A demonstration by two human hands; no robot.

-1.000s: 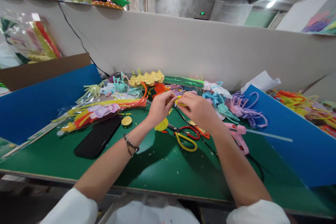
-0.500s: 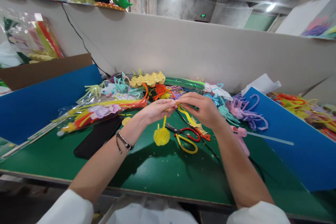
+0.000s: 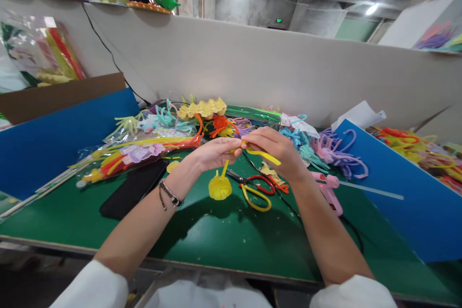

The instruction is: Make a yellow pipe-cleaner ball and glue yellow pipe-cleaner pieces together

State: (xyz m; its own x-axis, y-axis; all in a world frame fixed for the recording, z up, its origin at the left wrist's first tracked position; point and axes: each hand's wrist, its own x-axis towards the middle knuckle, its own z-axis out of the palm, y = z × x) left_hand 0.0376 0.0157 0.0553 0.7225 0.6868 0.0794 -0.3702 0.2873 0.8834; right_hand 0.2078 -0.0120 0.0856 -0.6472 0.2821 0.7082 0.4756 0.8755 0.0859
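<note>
The green surface (image 3: pixel 224 243) stands before a pale partition (image 3: pixel 234 62) and carries bagged craft stems, tools and small clippings. Above its middle, the left hand (image 3: pixel 214 152) and the right hand (image 3: pixel 279 152) meet fingertip to fingertip, at about equal reach from the wearer. The fingers of the right hand are closed on a yellow fuzzy strip (image 3: pixel 267 155). From the pinch point, the long axis of the strip runs rightward and slightly down towards the wearer, passing in front of the right palm and ending loose there. The right hand is therefore the nearer to the free end, while the left fingertips adjoin the opposite end; whether they also grip it cannot be told. The left fingers are closed on the stem of a yellow cup-shaped piece (image 3: pixel 220 189), which hangs below them, stem upward and leaning slightly to the right. Any join between stem and strip is hidden by the fingers. Scissors (image 3: pixel 257 197) with one red and one yellow handle lie just right of the hanging piece, blades pointing up and left. A pink glue gun (image 3: pixel 327 187) lies farther right, beyond the right forearm.
</note>
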